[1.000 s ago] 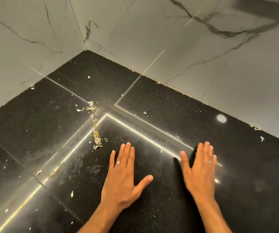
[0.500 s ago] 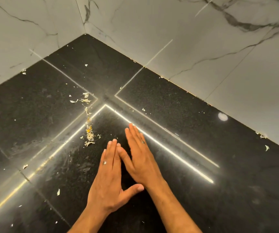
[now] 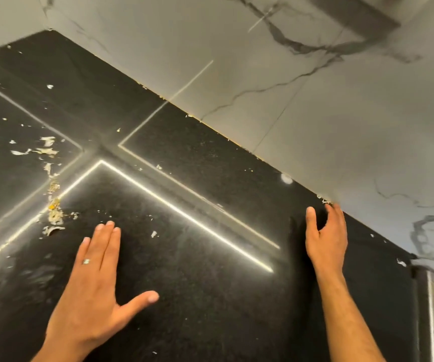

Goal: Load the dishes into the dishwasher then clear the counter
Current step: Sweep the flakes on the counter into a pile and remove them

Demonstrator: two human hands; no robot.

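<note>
While the black stone desk [image 3: 210, 296] is viewed from above, two bare hands are seen on it, well apart. The left hand [image 3: 93, 291] is laid flat, palm down, its grip spread: four fingers straight and close together, the thumb splayed out to the side, nothing held. A ring [image 3: 86, 261] is worn on one of its fingers. Pale food scraps [image 3: 54, 212] are scattered in a trail just beyond and outward of that grip's fingertips, with a single fleck [image 3: 154, 234] just inward of them. The right hand [image 3: 325, 236] is set on its edge near the marble wall [image 3: 315, 113], its grip loosely cupped, thumb apart from the fingers, nothing pinched. Small crumbs [image 3: 325, 200] are seen at its fingertips, where desk and wall meet; whether they are touched cannot be told. More flecks [image 3: 401, 262] lie outward of the right wrist.
</note>
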